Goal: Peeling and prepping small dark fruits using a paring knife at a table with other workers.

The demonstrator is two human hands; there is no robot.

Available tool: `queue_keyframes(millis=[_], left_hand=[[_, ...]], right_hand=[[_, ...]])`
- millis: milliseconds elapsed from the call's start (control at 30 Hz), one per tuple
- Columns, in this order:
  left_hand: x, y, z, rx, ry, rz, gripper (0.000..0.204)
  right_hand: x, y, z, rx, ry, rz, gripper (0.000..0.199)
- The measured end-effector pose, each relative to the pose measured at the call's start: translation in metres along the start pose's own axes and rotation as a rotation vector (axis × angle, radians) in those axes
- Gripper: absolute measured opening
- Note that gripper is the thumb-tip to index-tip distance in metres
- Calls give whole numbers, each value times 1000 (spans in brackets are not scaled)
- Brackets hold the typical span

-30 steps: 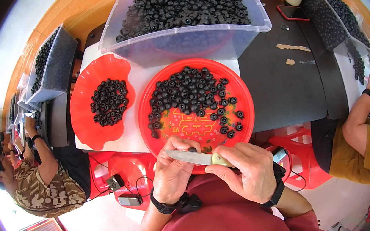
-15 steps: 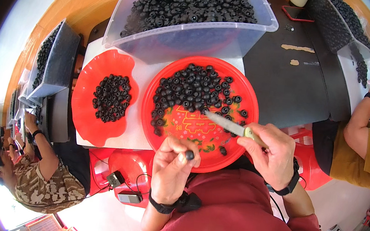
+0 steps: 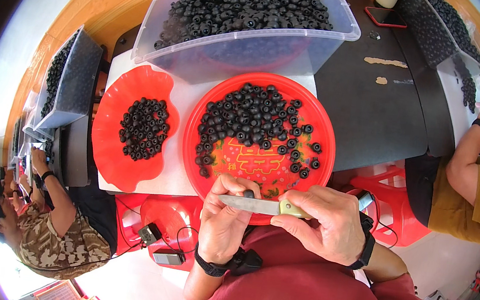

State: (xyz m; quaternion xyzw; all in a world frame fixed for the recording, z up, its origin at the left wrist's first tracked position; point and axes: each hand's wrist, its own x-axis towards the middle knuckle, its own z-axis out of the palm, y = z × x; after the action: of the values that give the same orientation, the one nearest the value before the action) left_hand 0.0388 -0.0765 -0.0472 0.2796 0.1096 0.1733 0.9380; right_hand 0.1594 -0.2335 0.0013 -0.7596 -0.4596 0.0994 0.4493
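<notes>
Pinched between the thumb and fingertips of my left hand point(image 3: 221, 228) is a small round black part point(image 3: 248, 193), partly hidden behind a blade. My right hand point(image 3: 331, 226) is closed on the pale green handle of a knife point(image 3: 260, 206), whose blade lies across my left fingertips, against or just in front of the part. Both hands are over the near rim of a round red tray point(image 3: 329, 128). Many loose black bead-like parts point(image 3: 247, 112) with holes lie in it. To the left, a wavy-edged red dish point(image 3: 112, 128) holds a smaller heap of similar parts point(image 3: 145, 128).
Behind the tray stands a clear plastic bin point(image 3: 253, 41) full of black parts. A phone point(image 3: 386, 17) lies on the dark table point(image 3: 371, 106). Co-workers sit at the left point(image 3: 63, 224) and right point(image 3: 467, 202), beside similar bins. Red stools point(image 3: 167, 219) stand below the table edge.
My right hand has brought the knife left and nearer, from over the tray to the part in my left hand. A few parts have shifted at the tray's right side.
</notes>
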Motion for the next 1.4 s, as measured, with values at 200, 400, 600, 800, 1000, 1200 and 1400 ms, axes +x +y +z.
queue_keyframes(millis=[200, 400, 600, 800, 1000, 1200, 1400], left_hand=[[2, 0, -1, -23, -22, -22, 17], [2, 1, 4, -29, 56, -33, 15], [5, 3, 7, 59, 28, 29, 17], [3, 3, 7, 48, 135, 0, 23], [2, 1, -1, 35, 9, 23, 17], [3, 1, -2, 42, 14, 26, 17], [2, 1, 0, 43, 33, 18, 18]], right_hand=[[1, 0, 0, -18, 35, -6, 28], [2, 4, -2, -71, 26, 5, 26], [4, 16, -14, -16, 147, 186, 21], [-2, 5, -5, 106, 36, 82, 26], [-2, 4, -1, 88, 7, 42, 29], [-2, 3, -2, 36, 1, 33, 29], [-3, 2, -1, -3, 30, 26, 29]])
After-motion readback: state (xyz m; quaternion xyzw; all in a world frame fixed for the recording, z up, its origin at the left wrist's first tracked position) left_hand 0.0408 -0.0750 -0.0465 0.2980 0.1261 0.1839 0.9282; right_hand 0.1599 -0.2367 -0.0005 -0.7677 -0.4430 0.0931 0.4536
